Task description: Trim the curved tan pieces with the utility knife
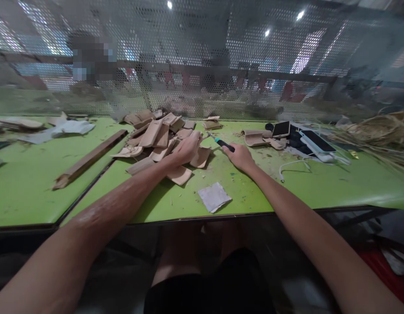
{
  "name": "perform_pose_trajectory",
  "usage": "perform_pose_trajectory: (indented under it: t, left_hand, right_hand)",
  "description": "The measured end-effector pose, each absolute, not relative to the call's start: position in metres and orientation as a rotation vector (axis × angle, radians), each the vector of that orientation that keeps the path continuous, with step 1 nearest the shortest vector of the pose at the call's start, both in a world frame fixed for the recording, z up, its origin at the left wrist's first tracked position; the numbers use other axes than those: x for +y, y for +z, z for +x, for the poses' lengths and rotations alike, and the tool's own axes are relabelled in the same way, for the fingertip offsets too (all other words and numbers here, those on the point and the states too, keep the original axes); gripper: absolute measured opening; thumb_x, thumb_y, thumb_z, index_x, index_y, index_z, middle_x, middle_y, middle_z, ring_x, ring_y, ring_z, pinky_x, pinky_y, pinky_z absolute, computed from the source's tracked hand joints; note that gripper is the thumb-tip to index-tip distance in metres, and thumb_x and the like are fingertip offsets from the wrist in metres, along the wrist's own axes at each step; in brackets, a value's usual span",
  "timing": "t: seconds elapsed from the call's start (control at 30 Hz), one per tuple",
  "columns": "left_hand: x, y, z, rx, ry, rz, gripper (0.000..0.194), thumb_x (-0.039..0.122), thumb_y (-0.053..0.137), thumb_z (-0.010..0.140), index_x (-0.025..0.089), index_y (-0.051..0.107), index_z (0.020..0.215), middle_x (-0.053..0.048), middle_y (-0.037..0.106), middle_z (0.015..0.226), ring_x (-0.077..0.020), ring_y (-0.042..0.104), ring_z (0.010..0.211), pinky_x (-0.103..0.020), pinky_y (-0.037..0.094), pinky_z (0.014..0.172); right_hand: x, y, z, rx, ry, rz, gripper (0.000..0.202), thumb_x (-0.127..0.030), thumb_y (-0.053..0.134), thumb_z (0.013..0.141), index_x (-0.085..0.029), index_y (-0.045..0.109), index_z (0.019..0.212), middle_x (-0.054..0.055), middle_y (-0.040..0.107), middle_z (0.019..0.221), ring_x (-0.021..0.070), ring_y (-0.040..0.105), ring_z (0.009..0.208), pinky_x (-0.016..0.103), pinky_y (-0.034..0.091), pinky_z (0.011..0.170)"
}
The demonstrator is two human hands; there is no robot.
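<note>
My right hand (240, 156) is wrapped round the black and teal handle of a screwdriver-like tool (224, 144). Its thin shaft points left, close to the fingertips of my left hand (188, 147). Those fingers are curled together over a pile of curved tan pieces (152, 133) that look like bamboo or wood; what they pinch, if anything, is too small to make out. Just under that hand lie two more pieces, one curved (201, 157) and one flatter (180, 175). A folded, greyish paper square (215, 197) rests near the table's front edge.
On the green table (273, 183), a long wooden stick (90, 159) lies at left. To the right are curved pieces (254, 138), a phone (281, 129), a white device (317, 141) with a cable and a bundle of dry strands (381, 135). A perforated metal screen (195, 56) stands behind.
</note>
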State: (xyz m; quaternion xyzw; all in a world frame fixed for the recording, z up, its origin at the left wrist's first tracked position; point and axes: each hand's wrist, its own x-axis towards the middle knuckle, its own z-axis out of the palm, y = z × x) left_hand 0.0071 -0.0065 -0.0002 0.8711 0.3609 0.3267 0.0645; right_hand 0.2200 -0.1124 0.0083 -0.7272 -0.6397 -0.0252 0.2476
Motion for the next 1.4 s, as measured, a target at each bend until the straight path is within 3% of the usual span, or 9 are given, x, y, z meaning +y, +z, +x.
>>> perform_pose_trajectory:
  t: [0.33, 0.57, 0.73, 1.03, 1.23, 1.4]
  left_hand:
    - [-0.008, 0.004, 0.006, 1.024, 1.059, 2.517, 0.013, 0.026, 0.040, 0.099, 0.020, 0.048, 0.090, -0.004, 0.054, 0.074, -0.0193, 0.052, 0.075, -0.030, 0.036, 0.068]
    - [-0.006, 0.003, 0.007, 1.007, 1.081, 2.503, 0.014, 0.024, 0.041, 0.098, 0.022, 0.042, 0.085, -0.002, 0.050, 0.072, -0.0176, 0.049, 0.071, -0.029, 0.032, 0.065]
    - [-0.007, 0.005, 0.006, 0.991, 1.121, 2.448, 0.015, 0.024, 0.039, 0.099, 0.023, 0.039, 0.083, -0.001, 0.050, 0.074, -0.0173, 0.047, 0.071, -0.030, 0.033, 0.066]
    - [-0.010, 0.009, 0.005, 0.936, 1.125, 2.280, 0.019, 0.014, 0.041, 0.094, 0.022, 0.036, 0.077, 0.002, 0.047, 0.066, -0.0138, 0.044, 0.066, -0.027, 0.033, 0.063]
    - [-0.013, 0.012, 0.003, 0.975, 1.101, 2.261, 0.018, 0.021, 0.040, 0.099, 0.023, 0.038, 0.081, 0.001, 0.048, 0.068, -0.0151, 0.046, 0.066, -0.028, 0.033, 0.062]
    - [-0.002, 0.003, 0.004, 0.952, 1.106, 2.229, 0.019, 0.024, 0.037, 0.100, 0.022, 0.038, 0.081, 0.002, 0.048, 0.067, -0.0135, 0.046, 0.064, -0.027, 0.033, 0.061]
  right_hand:
    - [-0.114, 0.010, 0.215, -1.844, 0.016, -1.885, 0.052, -0.057, 0.042, 0.094, -0.017, 0.073, 0.103, 0.009, 0.072, 0.086, 0.0200, 0.057, 0.069, 0.028, 0.032, 0.059]
    - [-0.113, 0.008, 0.220, -1.751, -0.066, -1.969, 0.049, -0.056, 0.043, 0.093, -0.016, 0.072, 0.091, 0.009, 0.069, 0.080, 0.0194, 0.055, 0.067, 0.028, 0.029, 0.057]
    - [-0.116, 0.009, 0.215, -1.880, 0.031, -1.814, 0.049, -0.056, 0.043, 0.093, -0.017, 0.072, 0.094, 0.006, 0.069, 0.080, 0.0183, 0.056, 0.067, 0.027, 0.031, 0.058]
    - [-0.116, 0.012, 0.218, -1.732, -0.042, -1.996, 0.049, -0.056, 0.042, 0.094, -0.017, 0.072, 0.093, 0.009, 0.069, 0.079, 0.0194, 0.055, 0.066, 0.028, 0.029, 0.056]
    - [-0.117, 0.011, 0.212, -1.889, 0.008, -1.814, 0.048, -0.055, 0.042, 0.094, -0.017, 0.071, 0.094, 0.008, 0.069, 0.080, 0.0187, 0.056, 0.068, 0.027, 0.033, 0.059]
    - [-0.115, 0.011, 0.216, -1.783, -0.036, -1.962, 0.052, -0.058, 0.040, 0.094, -0.017, 0.072, 0.099, 0.009, 0.070, 0.080, 0.0197, 0.055, 0.066, 0.028, 0.031, 0.056]
